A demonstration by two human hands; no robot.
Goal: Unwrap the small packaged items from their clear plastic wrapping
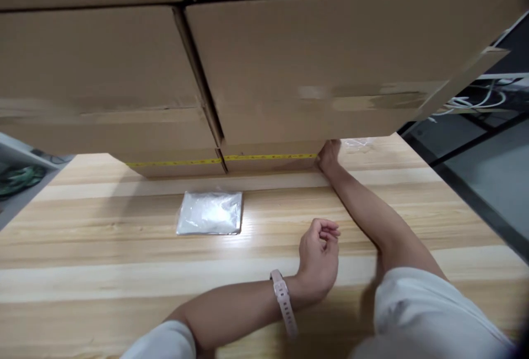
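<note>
A yellow measuring tape [268, 157] with dark markings stretches across the lower cardboard, just above the tabletop. At its right end is my right hand [329, 155], closed on the tape and partly hidden by the overhanging box. The tape's left end runs out of sight at the box edge. My left hand [319, 257], with a pale watch strap [283, 299] on the wrist, rests low over the table with its fingers curled; nothing shows in them. Left of it lies a flat silvery packet [210, 213] in clear plastic, touched by neither hand.
Large cardboard boxes [306, 61] stand stacked across the back, reaching out over the wooden table [124, 282]. Clear plastic [357, 143] lies behind my right wrist. White cables [471, 103] hang beyond the right edge, and a grey shelf [25, 152] stands at the left.
</note>
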